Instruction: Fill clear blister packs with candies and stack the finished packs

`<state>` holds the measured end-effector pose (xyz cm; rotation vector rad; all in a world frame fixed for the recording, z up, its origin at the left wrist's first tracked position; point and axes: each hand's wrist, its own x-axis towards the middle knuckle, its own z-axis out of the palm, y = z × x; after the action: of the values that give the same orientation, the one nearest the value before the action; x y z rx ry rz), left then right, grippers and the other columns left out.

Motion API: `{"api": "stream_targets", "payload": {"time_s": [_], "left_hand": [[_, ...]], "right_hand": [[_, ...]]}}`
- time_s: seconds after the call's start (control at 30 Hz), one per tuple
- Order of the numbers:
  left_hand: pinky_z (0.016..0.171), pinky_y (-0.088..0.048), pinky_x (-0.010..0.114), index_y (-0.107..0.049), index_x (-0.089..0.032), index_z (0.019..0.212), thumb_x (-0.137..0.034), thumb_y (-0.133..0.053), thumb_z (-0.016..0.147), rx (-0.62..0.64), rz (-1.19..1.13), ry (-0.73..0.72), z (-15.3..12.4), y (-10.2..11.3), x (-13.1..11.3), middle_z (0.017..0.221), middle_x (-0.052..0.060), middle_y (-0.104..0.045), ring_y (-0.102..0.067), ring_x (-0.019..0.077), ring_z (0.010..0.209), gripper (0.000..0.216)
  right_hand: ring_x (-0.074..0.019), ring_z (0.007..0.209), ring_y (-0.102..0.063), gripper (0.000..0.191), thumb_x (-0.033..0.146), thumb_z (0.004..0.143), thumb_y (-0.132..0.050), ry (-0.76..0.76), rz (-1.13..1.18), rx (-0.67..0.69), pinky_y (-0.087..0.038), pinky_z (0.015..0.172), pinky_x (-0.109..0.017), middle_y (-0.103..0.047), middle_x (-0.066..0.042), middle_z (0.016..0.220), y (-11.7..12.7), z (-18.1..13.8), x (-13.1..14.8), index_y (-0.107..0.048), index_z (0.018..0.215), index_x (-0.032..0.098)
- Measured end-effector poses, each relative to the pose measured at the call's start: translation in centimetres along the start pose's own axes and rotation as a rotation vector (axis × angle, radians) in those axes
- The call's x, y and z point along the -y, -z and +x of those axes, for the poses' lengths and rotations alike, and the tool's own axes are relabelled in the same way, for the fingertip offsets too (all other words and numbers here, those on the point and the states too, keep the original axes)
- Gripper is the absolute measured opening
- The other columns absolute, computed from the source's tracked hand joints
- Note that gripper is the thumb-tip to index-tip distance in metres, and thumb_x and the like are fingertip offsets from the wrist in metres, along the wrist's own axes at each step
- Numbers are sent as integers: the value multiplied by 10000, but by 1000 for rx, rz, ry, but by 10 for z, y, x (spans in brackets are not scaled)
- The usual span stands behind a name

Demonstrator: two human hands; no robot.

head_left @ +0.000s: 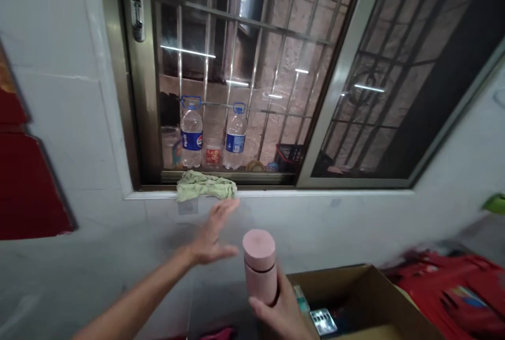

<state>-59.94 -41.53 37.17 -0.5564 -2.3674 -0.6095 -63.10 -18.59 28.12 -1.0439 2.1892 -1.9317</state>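
Right hand is gripping pink bottle. Left hand is hovering near it, spread wide. Green cloth is lying on windowsill.

Feed's dim on my end: white streaks of glare across the window, right pane dark, left hand slightly blurred, lower corners soft.

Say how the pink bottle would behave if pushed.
The pink bottle is probably stiff: its sides look straight in the right hand. Standing, its tall shape could tip; lying down, its round body would likely roll.
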Motion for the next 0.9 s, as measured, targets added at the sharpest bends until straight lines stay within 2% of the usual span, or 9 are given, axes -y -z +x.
{"api": "stream_targets", "payload": {"time_s": [0.1, 0.23, 0.33, 0.4, 0.53, 0.6, 0.7, 0.8, 0.9], "left_hand": [[1000, -327, 428, -310, -207, 1377, -708, -492, 718, 167, -318, -20, -3, -17, -59, 1258, 120, -519, -463, 281, 1141, 847], [833, -442, 333, -386, -210, 1320, -495, -637, 712, 173, -431, 121, -5, -30, -94, 1015, 54, -597, -562, 200, 902, 717], [815, -461, 312, -369, -218, 1314, -368, -653, 685, 51, -404, 217, -16, -35, -109, 1012, 37, -590, -578, 183, 882, 706], [878, -444, 336, -353, -233, 1310, -312, -641, 691, -73, -294, 232, -26, -38, -122, 1025, 33, -599, -590, 183, 901, 687], [955, -379, 429, -408, -218, 1248, -262, -620, 715, -322, 63, 223, -34, -43, -150, 1028, 64, -627, -601, 217, 912, 575], [896, -402, 450, -462, -201, 1202, -289, -616, 718, -360, 163, 277, -31, -41, -157, 1006, 85, -637, -596, 242, 888, 515], [808, -440, 413, -566, -195, 1081, -347, -604, 720, -232, 81, 474, -22, -31, -158, 939, 74, -644, -583, 246, 860, 394], [722, -458, 312, -620, -199, 954, -383, -582, 732, -113, -225, 634, -20, -18, -151, 852, 31, -635, -577, 193, 783, 291], [588, -424, 236, -620, -182, 926, -445, -573, 729, -243, -545, 784, -31, -10, -138, 720, -7, -600, -540, 139, 634, 332]], "right_hand": [[-294, 1108, -540, 692, 341, 633, -667, 31, 142, 127, -471, 896, -388, -560, -122, 1233, -2, -28, -5, -414, 1260, 195], [-268, 1092, -551, 692, 254, 648, -669, 27, 197, 110, -483, 883, -358, -554, -96, 1225, -2, -50, -4, -383, 1278, 227], [-259, 1096, -548, 698, 220, 672, -648, 44, 150, 105, -489, 880, -343, -540, -88, 1234, 2, -59, 4, -350, 1303, 234], [-259, 1086, -551, 675, 237, 703, -634, 89, 68, 111, -492, 878, -349, -531, -92, 1229, 6, -63, 7, -341, 1311, 228], [-292, 1085, -533, 702, 283, 715, -657, 273, -244, -70, -485, 881, -415, -508, -123, 1219, 5, -67, 1, -323, 1329, 215], [-314, 1083, -523, 735, 307, 719, -668, 336, -383, -177, -484, 865, -462, -506, -141, 1212, 1, -68, -6, -297, 1348, 218], [-318, 1053, -526, 700, 301, 737, -646, 362, -475, -242, -483, 841, -498, -522, -140, 1179, -4, -69, -10, -304, 1344, 227], [-282, 1028, -547, 659, 249, 723, -631, 313, -385, -132, -499, 840, -447, -540, -119, 1155, -4, -74, -3, -336, 1312, 222], [-250, 1025, -566, 664, 235, 694, -647, 247, -220, -21, -508, 846, -376, -549, -98, 1149, 1, -84, 11, -352, 1289, 220]]}}
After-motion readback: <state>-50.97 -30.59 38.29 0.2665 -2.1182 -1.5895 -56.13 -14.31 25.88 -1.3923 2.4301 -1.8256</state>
